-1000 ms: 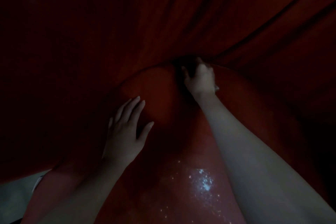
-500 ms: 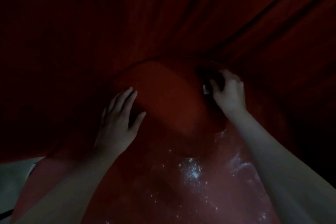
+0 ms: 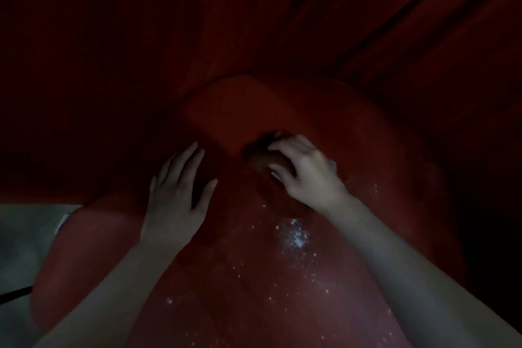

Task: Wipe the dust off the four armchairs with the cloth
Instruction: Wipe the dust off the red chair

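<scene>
Dimly, we rest our left hand flat, fingers straight, on the red armchair; our right hand curls round the dark cloth near the armchair's far edge, below a red curtain.

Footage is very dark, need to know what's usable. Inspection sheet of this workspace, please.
Surface: red armchair, pale specks on its near part.
Job's things: dark cloth on the armchair, under the right hand.
Clutter: nothing seen.
Hands: left hand flat on the armchair; right hand grips the cloth.
Cables: thin dark strip at lower left, cannot tell what.
Surroundings: red drapery behind, pale floor at lower left.
</scene>
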Available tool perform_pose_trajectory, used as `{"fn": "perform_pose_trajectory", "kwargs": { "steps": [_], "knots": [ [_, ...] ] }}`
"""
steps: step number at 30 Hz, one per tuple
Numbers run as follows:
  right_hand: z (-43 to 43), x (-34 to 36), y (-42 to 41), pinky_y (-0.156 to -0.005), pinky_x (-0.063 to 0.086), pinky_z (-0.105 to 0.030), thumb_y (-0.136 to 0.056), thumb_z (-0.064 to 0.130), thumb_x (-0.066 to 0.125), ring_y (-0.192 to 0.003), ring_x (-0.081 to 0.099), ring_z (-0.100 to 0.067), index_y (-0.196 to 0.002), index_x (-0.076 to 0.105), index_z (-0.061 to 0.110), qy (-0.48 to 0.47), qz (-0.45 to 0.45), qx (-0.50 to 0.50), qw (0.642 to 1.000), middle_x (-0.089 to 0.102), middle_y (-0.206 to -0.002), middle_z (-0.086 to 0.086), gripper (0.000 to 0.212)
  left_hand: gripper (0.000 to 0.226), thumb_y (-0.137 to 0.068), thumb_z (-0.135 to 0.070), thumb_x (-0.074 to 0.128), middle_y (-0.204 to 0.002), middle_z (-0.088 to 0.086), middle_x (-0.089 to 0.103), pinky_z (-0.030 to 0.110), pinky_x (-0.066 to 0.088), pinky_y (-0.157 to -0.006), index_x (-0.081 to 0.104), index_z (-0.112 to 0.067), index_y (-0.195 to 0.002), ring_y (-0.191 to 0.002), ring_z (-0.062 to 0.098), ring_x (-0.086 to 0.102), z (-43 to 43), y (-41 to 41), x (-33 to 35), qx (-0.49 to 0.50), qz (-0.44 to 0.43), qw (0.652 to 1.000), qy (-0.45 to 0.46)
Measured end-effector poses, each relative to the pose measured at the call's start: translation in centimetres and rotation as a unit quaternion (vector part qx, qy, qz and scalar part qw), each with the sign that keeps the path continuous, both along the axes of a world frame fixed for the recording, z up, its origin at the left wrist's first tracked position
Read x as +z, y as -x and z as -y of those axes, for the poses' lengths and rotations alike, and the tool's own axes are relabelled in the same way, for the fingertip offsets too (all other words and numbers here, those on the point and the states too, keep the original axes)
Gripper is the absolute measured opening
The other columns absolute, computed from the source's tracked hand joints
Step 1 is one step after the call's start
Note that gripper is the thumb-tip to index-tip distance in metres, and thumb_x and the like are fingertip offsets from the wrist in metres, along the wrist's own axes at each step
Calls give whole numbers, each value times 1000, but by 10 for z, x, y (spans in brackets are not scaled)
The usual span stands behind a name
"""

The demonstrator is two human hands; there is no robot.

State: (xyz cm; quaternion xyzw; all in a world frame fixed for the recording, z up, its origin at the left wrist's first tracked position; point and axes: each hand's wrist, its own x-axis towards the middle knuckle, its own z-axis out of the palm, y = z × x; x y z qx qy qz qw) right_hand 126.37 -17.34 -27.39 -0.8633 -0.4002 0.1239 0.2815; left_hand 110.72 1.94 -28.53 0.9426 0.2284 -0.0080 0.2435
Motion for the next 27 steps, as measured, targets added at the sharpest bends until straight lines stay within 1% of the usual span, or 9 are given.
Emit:
{"fn": "perform_pose_trajectory", "kwargs": {
  "steps": [3,6,8,11,16,18,20,23,27],
  "knots": [
    [25,-7,-21,-90,40,-33,-87,13,62,-100,58,-35,-112,65,2,9,37,-115,993,67,-106,-16,27,68,-92,-55,32,-156,-5,35,43,20,-115,43,-17,-147,-141,21,27,6,14,1,17,12,1000,1],
    [4,-14,-30,-87,44,-43,-87,12,61,-97,56,-40,-111,63,0,16,43,-233,971,65,-104,-19,27,65,-94,-52,35,-156,-3,36,48,23,-115,44,-15,-147,-142,23,29,11,30,0,27,19,999,-2],
    [-23,-16,-16,-86,43,-44,-86,10,62,-96,55,-41,-109,62,-1,12,54,-211,976,64,-103,-20,25,64,-94,-51,37,-156,-3,35,53,27,-114,45,-15,-146,-142,22,27,13,39,-1,28,15,999,-7],
    [-41,-13,30,-90,41,-37,-87,10,65,-101,56,-36,-112,63,3,-14,45,-101,994,65,-109,-17,25,62,-95,-48,39,-156,-2,35,53,30,-114,46,-14,-146,-143,23,29,16,49,-2,22,15,999,-18],
    [12,-4,74,-96,44,-30,-87,8,68,-105,55,-23,-115,64,7,-19,-11,61,998,66,-113,-4,29,60,-95,-47,40,-154,-2,38,42,23,-115,47,-15,-145,-142,21,28,24,59,5,51,16,999,1],
    [28,-5,62,-96,45,-34,-86,4,67,-102,56,-26,-113,64,5,-6,17,31,999,67,-110,-8,27,56,-95,-44,46,-152,-4,40,43,24,-113,49,-16,-143,-140,21,30,26,65,8,71,17,997,9],
    [26,-7,44,-94,44,-35,-87,3,67,-100,57,-31,-112,64,2,3,41,-63,997,67,-107,-13,25,48,-97,-36,54,-149,-4,43,47,26,-112,53,-15,-140,-137,23,34,26,73,10,85,23,996,0],
    [-8,-10,35,-93,40,-36,-88,6,64,-101,57,-37,-111,64,0,-7,45,-172,984,66,-108,-16,24,42,-97,-27,60,-145,-2,47,40,19,-109,57,-15,-136,-135,20,32,25,83,12,112,40,993,-5],
    [-47,-13,85,-95,42,-36,-86,5,65,-103,56,-34,-112,64,1,-37,47,-56,997,66,-108,-15,26,40,-94,-20,64,-140,3,50,40,23,-105,59,-12,-133,-129,23,34,21,97,10,133,53,989,-19]
  ]
}}
